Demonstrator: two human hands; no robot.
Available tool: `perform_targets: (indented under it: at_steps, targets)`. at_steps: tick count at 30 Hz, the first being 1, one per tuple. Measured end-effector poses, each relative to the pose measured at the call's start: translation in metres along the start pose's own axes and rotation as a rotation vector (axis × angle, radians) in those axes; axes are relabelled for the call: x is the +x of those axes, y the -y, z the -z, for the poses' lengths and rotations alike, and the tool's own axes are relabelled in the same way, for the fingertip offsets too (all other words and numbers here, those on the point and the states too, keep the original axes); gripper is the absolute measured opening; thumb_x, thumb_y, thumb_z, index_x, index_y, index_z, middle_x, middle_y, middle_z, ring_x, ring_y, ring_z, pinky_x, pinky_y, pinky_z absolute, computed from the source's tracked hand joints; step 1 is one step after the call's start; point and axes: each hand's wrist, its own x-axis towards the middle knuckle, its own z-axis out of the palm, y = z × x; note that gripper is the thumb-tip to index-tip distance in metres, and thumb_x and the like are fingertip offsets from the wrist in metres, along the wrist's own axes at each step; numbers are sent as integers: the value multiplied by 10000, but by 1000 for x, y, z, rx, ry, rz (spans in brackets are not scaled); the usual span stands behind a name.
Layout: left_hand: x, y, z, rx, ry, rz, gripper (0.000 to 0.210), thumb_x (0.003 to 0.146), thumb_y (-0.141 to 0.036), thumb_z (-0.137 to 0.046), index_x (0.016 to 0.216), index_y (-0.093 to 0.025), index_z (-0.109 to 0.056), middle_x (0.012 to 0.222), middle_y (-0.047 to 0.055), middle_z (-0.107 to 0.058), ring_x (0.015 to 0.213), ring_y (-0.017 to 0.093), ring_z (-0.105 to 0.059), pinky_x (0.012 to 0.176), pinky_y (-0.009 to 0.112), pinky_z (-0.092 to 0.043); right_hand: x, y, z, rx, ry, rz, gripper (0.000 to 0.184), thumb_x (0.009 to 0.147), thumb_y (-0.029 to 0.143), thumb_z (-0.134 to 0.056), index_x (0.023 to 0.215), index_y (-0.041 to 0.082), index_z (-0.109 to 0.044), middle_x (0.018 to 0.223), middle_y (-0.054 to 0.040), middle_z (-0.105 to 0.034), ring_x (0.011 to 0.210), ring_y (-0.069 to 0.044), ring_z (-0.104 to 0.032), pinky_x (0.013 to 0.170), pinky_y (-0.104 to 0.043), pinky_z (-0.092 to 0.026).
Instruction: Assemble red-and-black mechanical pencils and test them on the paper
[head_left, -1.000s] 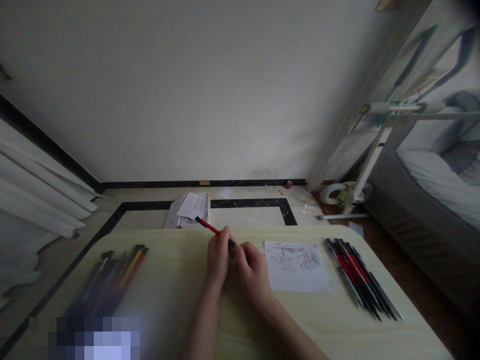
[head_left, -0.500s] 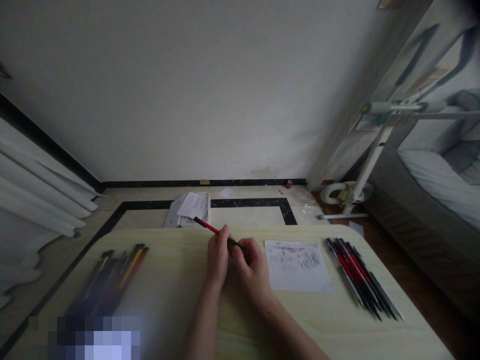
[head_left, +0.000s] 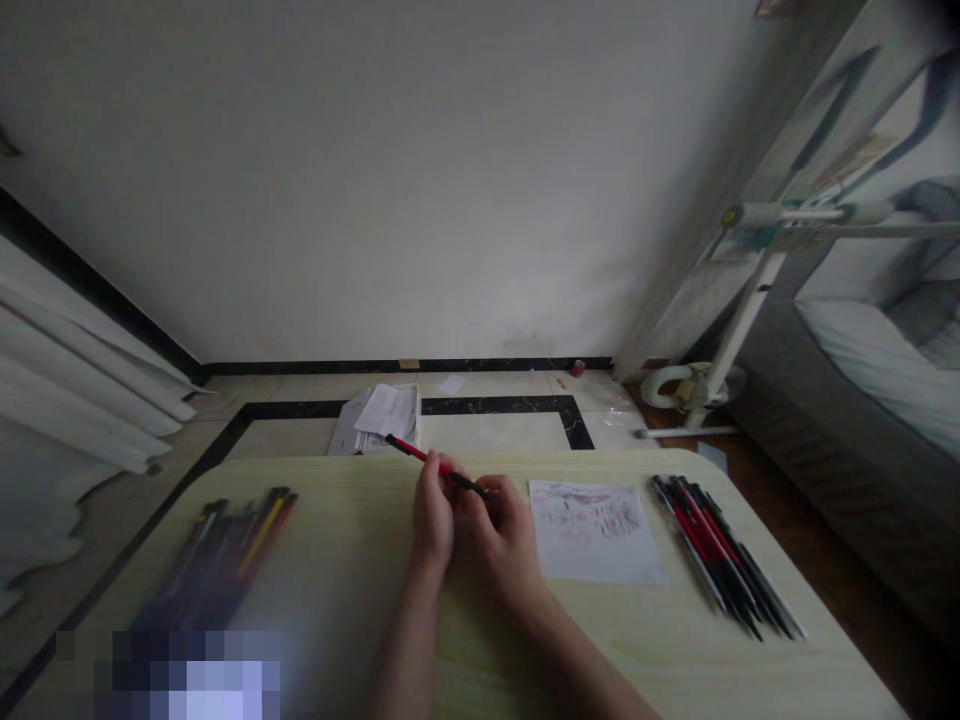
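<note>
Both hands meet over the middle of the table, closed on one red pen with black ends. My left hand grips its red barrel, while the black end points up and left past the fingers. The fingers of my right hand are closed around the black end at the lower right. Just right of that hand lies a white sheet of paper with dark and reddish scribbles. Whether the pen's tip is covered cannot be made out.
On the table, several black and red pens lie in a bundle at the right. More pens, some yellow, lie blurred at the left. Beyond the far edge, papers rest on the floor; exercise equipment stands at the right.
My left hand has shifted slightly left and down along the pen, baring more of its middle between the hands. My right hand has barely moved.
</note>
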Motion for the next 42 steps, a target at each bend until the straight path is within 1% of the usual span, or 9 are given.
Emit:
perform_targets:
  at_steps: [5,9,12,17,21,24,30,37,42]
  targets:
    - [2,2,1,18,23,-1,352,710,-483,-492,552,-177,-418,481,-46,-387,429,81,-372,404,205,-287,1,0,1,-19,-10,3,168,799,337,-485,827,176,-526,639,8,-563,524,-104,-466,459,-201,-320]
    - [1,1,2,83,-14,3,383,699,-525,-477,545,-181,-409,476,-43,-412,422,85,-382,409,210,-298,1,-1,2,-38,10,10,229,800,355,-471,697,160,-535,573,14,-520,509,-100,-431,459,-205,-298]
    - [-2,-1,2,192,-11,-16,383,716,-525,-464,554,-180,-432,475,-35,-438,430,97,-403,416,218,-316,0,-2,2,-39,28,8,312,825,375,-427,614,158,-500,541,18,-488,505,-95,-411,460,-208,-281]
    - [-6,-8,-1,387,-48,-109,392,705,-527,-494,544,-170,-463,466,-29,-439,436,102,-404,430,221,-334,0,-3,1,-11,11,13,347,851,375,-377,592,161,-463,530,19,-472,498,-93,-404,451,-210,-266]
    - [-6,-10,-4,367,-54,-134,355,669,-508,-552,595,-167,-486,499,-31,-462,455,101,-418,448,214,-348,0,-1,2,-41,14,15,335,843,367,-396,593,161,-477,531,18,-481,504,-97,-422,460,-209,-278]
    - [-4,-9,-3,343,-80,-98,359,665,-509,-549,662,-150,-538,526,-19,-494,456,102,-433,436,213,-349,0,1,2,-37,15,14,319,839,356,-404,604,158,-490,531,19,-483,503,-96,-421,458,-206,-282]
    - [0,-2,1,208,-70,10,335,696,-470,-491,737,-148,-572,498,-34,-478,418,94,-432,396,206,-317,0,2,2,-36,6,11,308,832,350,-411,611,156,-502,531,21,-484,509,-98,-427,466,-205,-289]
    - [0,-1,1,138,-72,9,305,656,-442,-559,712,-143,-571,576,-17,-535,497,101,-484,469,208,-366,0,2,3,-38,-5,-4,307,828,358,-418,599,163,-479,524,26,-477,500,-97,-421,460,-205,-291]
    - [0,-2,1,96,-43,26,295,635,-429,-599,670,-141,-550,572,-25,-524,512,95,-480,490,206,-371,-1,5,3,-37,-6,-4,258,809,331,-449,619,164,-499,532,25,-497,510,-102,-435,479,-208,-311]
